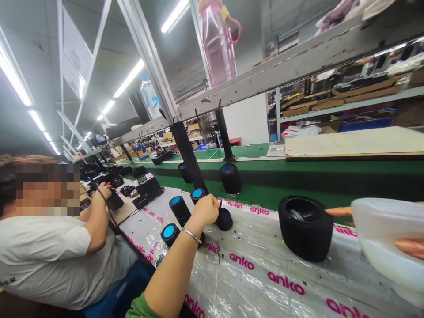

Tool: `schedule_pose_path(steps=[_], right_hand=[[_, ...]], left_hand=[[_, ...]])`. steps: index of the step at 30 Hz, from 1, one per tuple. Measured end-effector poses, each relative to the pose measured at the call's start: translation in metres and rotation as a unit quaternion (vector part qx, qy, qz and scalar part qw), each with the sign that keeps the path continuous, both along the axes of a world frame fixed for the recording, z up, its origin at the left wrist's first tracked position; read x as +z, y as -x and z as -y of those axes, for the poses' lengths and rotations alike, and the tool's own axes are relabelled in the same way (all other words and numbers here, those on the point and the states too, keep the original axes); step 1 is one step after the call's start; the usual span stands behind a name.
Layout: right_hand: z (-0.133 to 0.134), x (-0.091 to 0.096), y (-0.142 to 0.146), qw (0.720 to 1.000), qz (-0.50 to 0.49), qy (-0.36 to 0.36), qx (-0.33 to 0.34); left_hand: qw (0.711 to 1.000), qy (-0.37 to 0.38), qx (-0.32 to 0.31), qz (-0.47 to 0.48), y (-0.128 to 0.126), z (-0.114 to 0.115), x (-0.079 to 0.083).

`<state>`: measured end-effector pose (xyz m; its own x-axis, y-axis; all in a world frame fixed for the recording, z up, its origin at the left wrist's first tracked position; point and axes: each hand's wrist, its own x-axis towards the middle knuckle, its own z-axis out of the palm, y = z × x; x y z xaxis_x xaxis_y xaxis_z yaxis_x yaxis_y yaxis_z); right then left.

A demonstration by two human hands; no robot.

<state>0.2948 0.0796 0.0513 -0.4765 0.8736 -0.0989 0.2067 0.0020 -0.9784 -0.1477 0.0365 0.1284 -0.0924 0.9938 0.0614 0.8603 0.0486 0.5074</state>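
Note:
My left hand (207,210) is closed among black cylinders on the plastic-covered bench. A small dark piece shows at its fingertips; what it grips is mostly hidden. Beside it stands a short black cylinder (224,221), and to its left are blue-topped black cylinders (168,231). At the right edge my right hand (410,247) is wrapped round a translucent white plastic bowl (380,238), which hides part of the hand. One finger reaches past the bowl to the rim of a larger, hollow black barrel-shaped housing (306,238) standing upright.
A co-worker (49,251) sits at the left, handling a dark object. A black box (148,193) lies between us. Further black cylinders (230,178) stand along the green strip behind. A metal shelf beam (265,81) carries a pink bottle (217,44) above the bench.

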Motion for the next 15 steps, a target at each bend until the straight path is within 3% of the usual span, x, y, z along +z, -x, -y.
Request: schedule_pose_path(steps=[2,4,5,7,10,13,15], right_hand=[[0.014,0.015,0.011,1.0,0.002,0.01,0.028],[0.032,0.034,0.026,0.999,-0.012,0.037,0.014],[0.04,0.041,0.032,0.997,-0.026,0.051,-0.046],[0.047,0.049,0.038,0.995,-0.048,0.017,-0.085],[0.04,0.04,0.027,0.994,-0.014,-0.064,-0.09],[0.027,0.026,0.013,0.995,0.03,-0.049,-0.08],[0.025,0.024,0.012,0.995,0.009,-0.039,-0.089]], left_hand=[[0.997,-0.072,-0.02,0.034,-0.014,0.005,0.004],[0.986,-0.126,-0.08,0.073,-0.035,0.011,0.009],[0.978,-0.151,-0.116,0.089,-0.047,0.014,0.011],[0.955,-0.205,-0.187,0.105,-0.072,0.02,0.014],[0.917,-0.269,-0.278,0.093,-0.101,0.023,0.016],[0.891,-0.294,-0.342,0.061,-0.114,0.019,0.014],[0.883,-0.298,-0.36,0.04,-0.117,0.015,0.012]])
